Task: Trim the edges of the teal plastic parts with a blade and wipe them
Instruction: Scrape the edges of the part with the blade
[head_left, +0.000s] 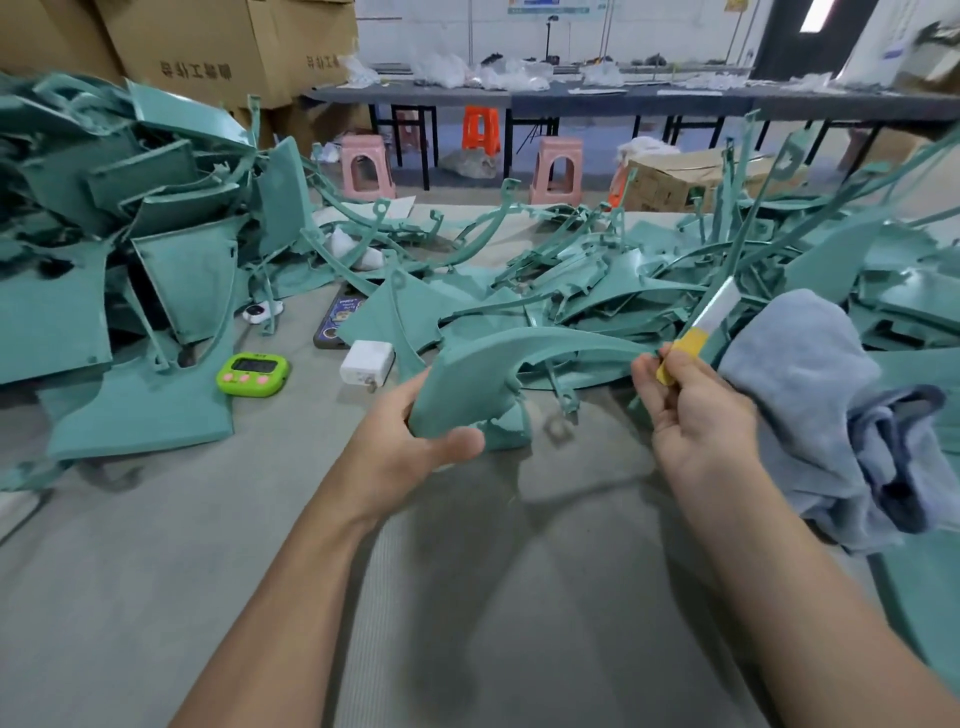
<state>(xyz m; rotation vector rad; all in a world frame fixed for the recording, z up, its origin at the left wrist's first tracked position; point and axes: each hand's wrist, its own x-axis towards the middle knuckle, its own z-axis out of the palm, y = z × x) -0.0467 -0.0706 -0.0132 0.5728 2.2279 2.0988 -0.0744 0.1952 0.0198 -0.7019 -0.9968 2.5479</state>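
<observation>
Part of curved teal plastic (498, 364) sits lifted just above the grey surface (467, 597), your left hand (410, 441) gripping its near end. Your right hand (696, 410) pinches a slim yellow-taped blade (701, 322) beside the part's far tip. A blue-grey cloth (810, 395) lies just to the right.

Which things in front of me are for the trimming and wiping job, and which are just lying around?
For the job: teal part in the left hand; blade in the right hand; grey cloth; heaps of teal parts.
Lying about: green timer; white charger; phone.
</observation>
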